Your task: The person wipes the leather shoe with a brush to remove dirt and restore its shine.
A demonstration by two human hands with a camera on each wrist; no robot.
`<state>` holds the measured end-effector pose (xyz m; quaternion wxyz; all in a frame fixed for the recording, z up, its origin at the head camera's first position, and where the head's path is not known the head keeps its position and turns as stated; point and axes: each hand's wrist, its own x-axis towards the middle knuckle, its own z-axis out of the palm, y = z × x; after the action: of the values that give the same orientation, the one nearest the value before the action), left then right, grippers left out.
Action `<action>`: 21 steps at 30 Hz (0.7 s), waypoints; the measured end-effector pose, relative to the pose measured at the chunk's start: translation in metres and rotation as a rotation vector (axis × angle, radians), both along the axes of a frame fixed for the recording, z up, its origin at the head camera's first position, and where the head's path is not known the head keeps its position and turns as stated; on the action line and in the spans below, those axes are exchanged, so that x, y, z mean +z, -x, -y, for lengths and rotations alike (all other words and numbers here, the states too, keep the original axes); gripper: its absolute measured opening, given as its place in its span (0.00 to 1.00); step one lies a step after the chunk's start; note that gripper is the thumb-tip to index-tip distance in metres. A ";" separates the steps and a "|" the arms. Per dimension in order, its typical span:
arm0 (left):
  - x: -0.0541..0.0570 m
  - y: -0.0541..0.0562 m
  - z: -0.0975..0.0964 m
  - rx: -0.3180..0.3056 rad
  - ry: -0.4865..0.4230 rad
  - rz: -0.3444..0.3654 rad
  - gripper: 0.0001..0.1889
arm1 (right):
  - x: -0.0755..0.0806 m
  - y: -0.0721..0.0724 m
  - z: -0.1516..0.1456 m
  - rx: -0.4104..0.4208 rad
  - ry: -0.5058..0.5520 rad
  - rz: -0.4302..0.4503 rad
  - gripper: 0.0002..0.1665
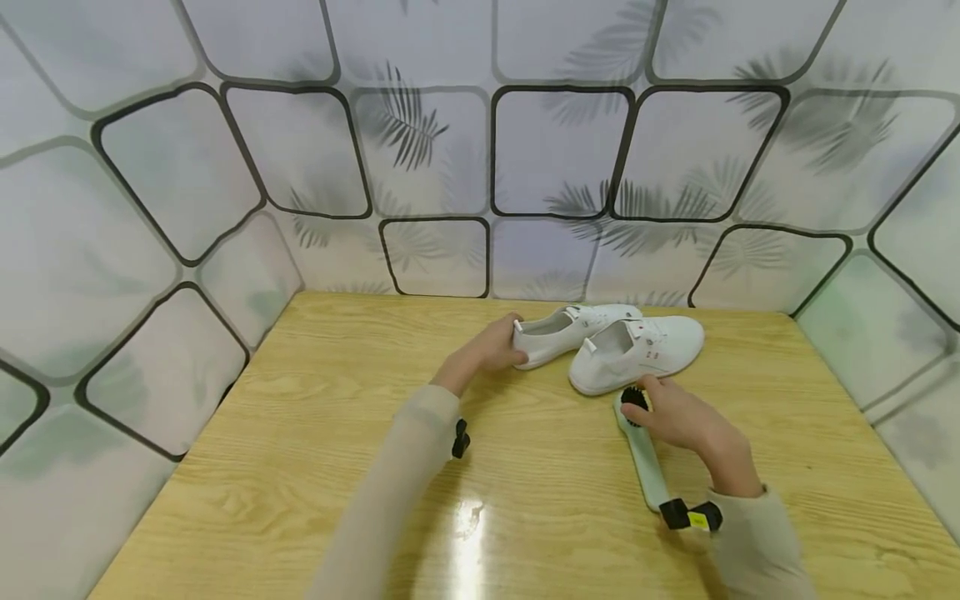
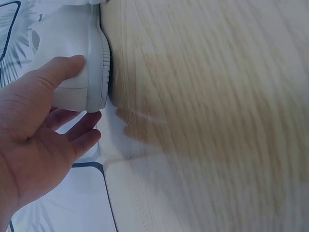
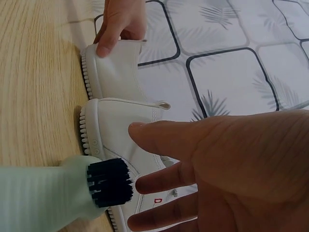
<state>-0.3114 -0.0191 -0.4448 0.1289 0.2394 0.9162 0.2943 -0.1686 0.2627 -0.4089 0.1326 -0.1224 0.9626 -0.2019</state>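
- Head view shows the front shoe [image 1: 645,357], white, lying on the table [image 1: 315,417] with its heel to the left and its toe to the right; small red marks are on its side.
- Back shoe [image 1: 564,340], also white, lies just behind the front shoe and a little to the left of it; whether the two touch, I cannot tell.
- Left hand [image 1: 491,346] is to the left of the front shoe and grips the back shoe at its heel, the thumb on one side and the fingers round the other.
- Brush [image 1: 647,467], pale green, lies on the near side of the front shoe, its black bristles [image 1: 633,398] upward and its handle pointing away from the shoe.
- Right hand [image 1: 686,417] is at the near side of the front shoe, above the brush head; its fingers are apart and quite straight, and hold nothing.
- Patterned wall [image 1: 558,154] stands behind the front shoe.
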 end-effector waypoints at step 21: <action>-0.001 -0.024 0.052 -0.014 -0.030 0.009 0.29 | 0.001 0.000 -0.005 -0.048 -0.009 0.083 0.38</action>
<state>-0.2870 -0.0713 -0.4458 0.1315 0.2461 0.9095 0.3080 -0.1690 0.2682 -0.4084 0.1679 -0.0901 0.9599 -0.2055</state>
